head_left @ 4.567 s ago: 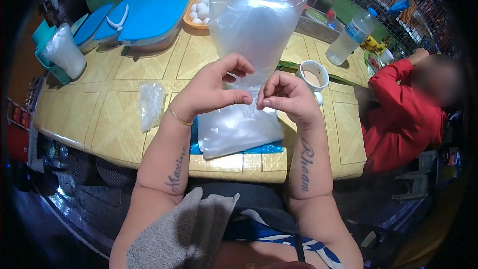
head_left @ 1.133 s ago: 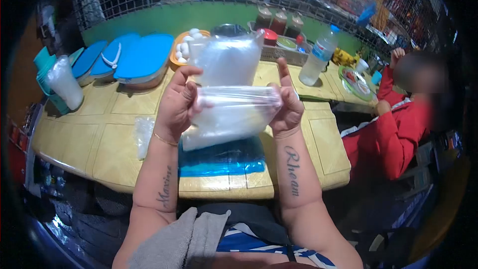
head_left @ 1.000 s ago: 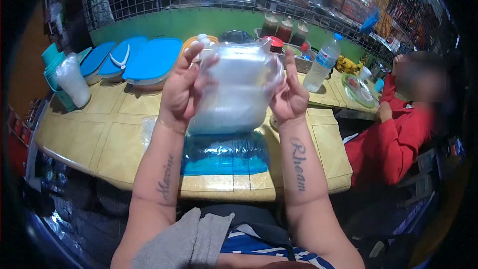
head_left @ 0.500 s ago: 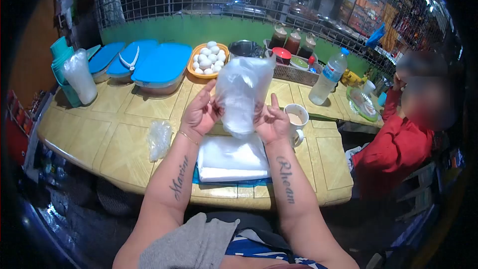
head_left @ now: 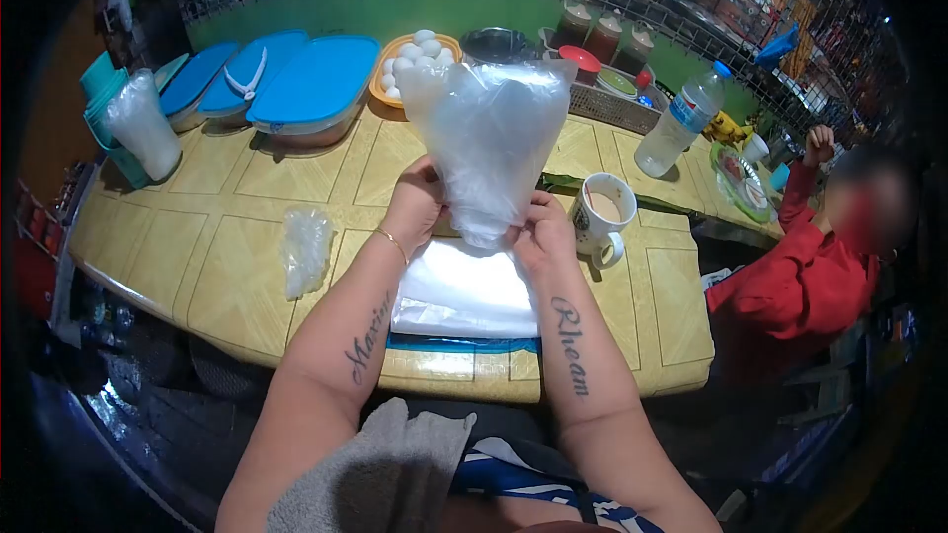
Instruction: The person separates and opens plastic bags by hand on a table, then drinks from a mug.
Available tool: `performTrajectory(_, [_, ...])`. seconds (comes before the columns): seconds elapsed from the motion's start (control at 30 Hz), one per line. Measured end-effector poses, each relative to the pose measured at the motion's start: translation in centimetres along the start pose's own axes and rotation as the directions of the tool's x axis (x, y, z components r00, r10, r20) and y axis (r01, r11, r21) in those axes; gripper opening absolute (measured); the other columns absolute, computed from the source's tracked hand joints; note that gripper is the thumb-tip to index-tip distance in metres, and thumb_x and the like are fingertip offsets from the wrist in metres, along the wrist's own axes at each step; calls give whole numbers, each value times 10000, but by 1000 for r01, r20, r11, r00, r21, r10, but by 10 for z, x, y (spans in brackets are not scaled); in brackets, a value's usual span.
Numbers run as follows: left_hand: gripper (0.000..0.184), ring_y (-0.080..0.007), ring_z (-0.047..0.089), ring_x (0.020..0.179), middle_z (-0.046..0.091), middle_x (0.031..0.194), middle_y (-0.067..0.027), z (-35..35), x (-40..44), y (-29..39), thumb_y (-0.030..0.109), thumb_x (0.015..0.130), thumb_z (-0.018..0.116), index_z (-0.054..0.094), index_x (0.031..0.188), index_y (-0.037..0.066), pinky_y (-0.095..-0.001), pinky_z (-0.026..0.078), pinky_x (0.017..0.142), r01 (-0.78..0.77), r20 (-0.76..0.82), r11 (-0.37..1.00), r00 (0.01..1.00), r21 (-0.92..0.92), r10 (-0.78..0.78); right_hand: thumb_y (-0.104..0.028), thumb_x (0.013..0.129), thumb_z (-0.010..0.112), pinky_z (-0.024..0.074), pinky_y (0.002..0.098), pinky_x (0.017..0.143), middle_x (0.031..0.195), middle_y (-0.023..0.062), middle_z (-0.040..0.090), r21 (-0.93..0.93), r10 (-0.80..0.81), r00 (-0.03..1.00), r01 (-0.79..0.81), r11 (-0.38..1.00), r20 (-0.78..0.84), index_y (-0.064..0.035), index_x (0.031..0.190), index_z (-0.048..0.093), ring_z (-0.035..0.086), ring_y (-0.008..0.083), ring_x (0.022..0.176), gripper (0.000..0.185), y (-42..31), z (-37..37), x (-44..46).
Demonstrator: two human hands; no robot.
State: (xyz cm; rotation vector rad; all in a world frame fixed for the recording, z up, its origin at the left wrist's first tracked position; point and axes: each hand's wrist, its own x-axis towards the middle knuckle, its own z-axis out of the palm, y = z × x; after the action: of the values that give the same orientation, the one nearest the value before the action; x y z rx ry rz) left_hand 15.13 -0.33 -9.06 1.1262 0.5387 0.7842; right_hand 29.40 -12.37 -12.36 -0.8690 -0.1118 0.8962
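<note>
A translucent plastic bag (head_left: 489, 143) stands up between my hands, its top flared wide and its lower end bunched. My left hand (head_left: 423, 199) is closed on the bag's lower left side, with its fingers partly hidden behind the plastic. On the lower right side, my right hand (head_left: 543, 234) pinches it with curled fingers. Just below lies a flat stack of white plastic sheets or bags (head_left: 464, 291) on a blue wrapper (head_left: 464, 343). A mug with a light brown drink (head_left: 602, 217) stands right of my right hand. Left of my left forearm rests a crumpled plastic bag (head_left: 307, 252).
Blue-lidded containers (head_left: 314, 84), a basket of white eggs (head_left: 395, 69) and a condiment tray (head_left: 612, 104) line the table's back. A water bottle (head_left: 681, 123) stands at right, near a person in red (head_left: 800, 281). A teal pitcher (head_left: 106, 104) and bag roll (head_left: 144, 123) stand left.
The bag's top has spread wider. My fingers, stretched out before, have closed on its lower sides. The person in red has raised a hand away from the head.
</note>
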Motion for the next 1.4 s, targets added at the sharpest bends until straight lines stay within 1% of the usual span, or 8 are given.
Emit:
performTrajectory(0.23, [457,-191,605,1034,621,1171,-84,-11,-14,28,134,862,690,543,1285,48,-345,495,880,-258,58,937,959,-235,278,-89,871,653,496,334,854,1164,139,588,-159,-523,831,551,819,187,8,1276,489,608,229,1007,448,-8,4,-6])
performTrajectory(0.33, [665,-212,561,1146,560,1286,-105,-16,-10,18,227,817,779,461,1366,27,-351,457,963,-379,276,916,901,130,334,-165,877,691,419,333,989,1299,154,542,-283,-598,694,714,640,401,28,1346,434,553,244,1162,568,-6,32,-30])
performTrajectory(0.37, [754,-234,548,1185,548,1317,-123,-18,-7,18,252,779,825,446,1376,-8,-340,449,982,-382,326,772,915,508,238,-206,842,743,438,337,974,1310,169,561,-556,-365,813,578,597,453,38,1327,457,568,242,1166,613,-11,22,-26])
performTrajectory(0.53, [695,-264,633,1043,651,1165,-179,-19,-21,26,219,714,831,536,1284,-50,-342,498,890,-215,309,797,950,565,38,-363,725,825,499,351,874,1101,203,671,-818,-107,937,342,463,332,44,1179,590,660,274,1004,654,-20,5,-18])
performTrajectory(0.7, [372,-236,640,715,694,873,-155,-19,-34,65,223,688,813,687,936,-22,-348,514,686,-165,202,284,974,945,-107,-329,725,804,517,334,781,955,154,697,-902,-358,844,432,12,400,23,1042,644,680,277,868,500,-44,8,-44])
performTrajectory(0.93, [251,-296,651,768,666,787,-135,2,-43,28,181,654,799,663,813,41,-393,495,682,-439,421,56,808,897,-412,-306,765,783,466,336,612,642,81,610,-972,-244,948,225,72,202,-6,745,609,580,185,627,347,-56,23,-61])
performTrajectory(1.13, [237,-271,597,715,604,723,-116,4,-51,49,105,651,782,579,747,29,-389,462,669,-481,544,255,760,839,-356,-242,806,797,413,231,577,692,-36,571,-877,95,886,424,227,453,-15,788,626,493,57,648,284,-52,24,-72])
performTrajectory(1.4, [273,-177,515,741,529,739,-56,-7,-59,73,90,709,766,505,770,37,-307,424,690,-545,745,615,658,570,-109,-193,739,790,471,338,785,851,129,590,-676,183,660,737,35,729,-34,1037,604,584,272,830,386,-51,22,-84])
